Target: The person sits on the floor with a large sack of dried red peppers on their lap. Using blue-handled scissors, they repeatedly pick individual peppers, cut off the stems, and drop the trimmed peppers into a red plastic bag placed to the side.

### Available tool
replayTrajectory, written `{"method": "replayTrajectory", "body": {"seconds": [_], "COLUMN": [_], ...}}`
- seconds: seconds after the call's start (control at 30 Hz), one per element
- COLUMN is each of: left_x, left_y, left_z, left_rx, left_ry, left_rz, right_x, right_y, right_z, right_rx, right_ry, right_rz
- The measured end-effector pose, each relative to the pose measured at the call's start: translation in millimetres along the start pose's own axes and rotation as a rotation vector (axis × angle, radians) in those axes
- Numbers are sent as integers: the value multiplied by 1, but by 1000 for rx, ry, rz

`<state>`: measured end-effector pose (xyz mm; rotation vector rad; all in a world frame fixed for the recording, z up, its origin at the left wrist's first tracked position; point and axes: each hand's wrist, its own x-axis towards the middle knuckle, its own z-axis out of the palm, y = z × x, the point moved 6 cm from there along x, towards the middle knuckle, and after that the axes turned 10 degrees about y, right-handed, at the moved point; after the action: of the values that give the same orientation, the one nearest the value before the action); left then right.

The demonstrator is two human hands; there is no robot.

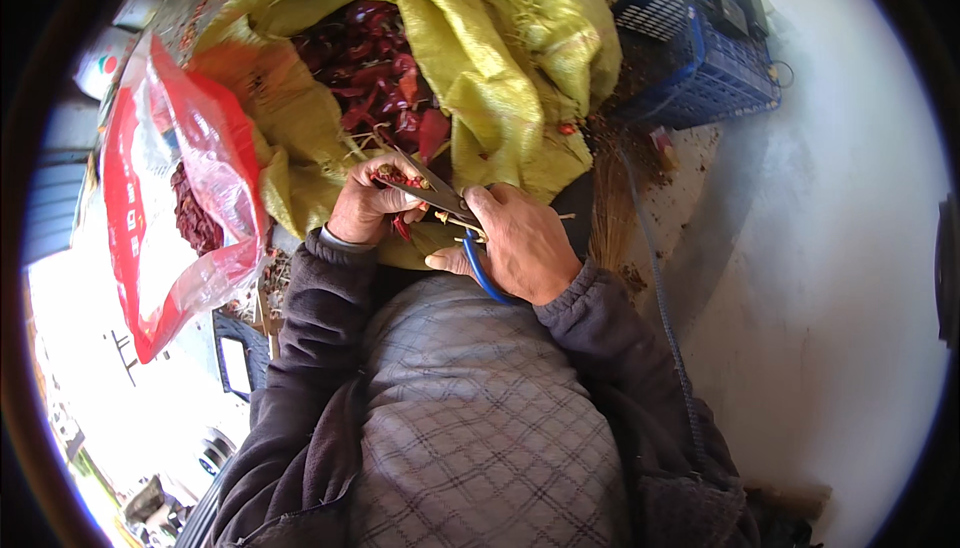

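Note:
My left hand (371, 199) grips a small bunch of dried red chilli peppers (401, 177), with pale stems poking out around the fingers. In my right hand (517, 237) are scissors (442, 199) with blue handles, their blades apart and reaching across to the peppers. One handle loop hangs below the palm. Just beyond both hands, a yellow woven sack (495, 60) lies with its mouth rolled wide. Dark red dried chillies (375, 68) fill the opening.
On the left stands a red and clear plastic bag (217, 120) with dried chillies inside. A blue plastic crate (705, 75) sits at the right by the white wall (840, 248). Broom bristles (611, 210) and a grey cord (652, 270) lie right of the sack.

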<state>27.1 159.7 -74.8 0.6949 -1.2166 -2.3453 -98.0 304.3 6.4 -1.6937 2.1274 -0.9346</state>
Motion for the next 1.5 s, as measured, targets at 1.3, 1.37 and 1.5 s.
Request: {"method": "replayTrajectory", "body": {"seconds": [1.3, 1.37, 1.5], "left_x": [5, 5, 1], "left_y": [-2, -9, -14], "left_z": [41, 40, 34], "left_rx": [548, 343, 280], "left_ry": [-6, 0, 41], "left_rz": [74, 12, -59], "right_x": [-23, -24, -23], "right_y": [20, 23, 26], "right_z": [-13, -14, -19], "right_rx": [-187, -192, -184], "right_ry": [18, 43, 111], "right_rz": [78, 114, 141]}}
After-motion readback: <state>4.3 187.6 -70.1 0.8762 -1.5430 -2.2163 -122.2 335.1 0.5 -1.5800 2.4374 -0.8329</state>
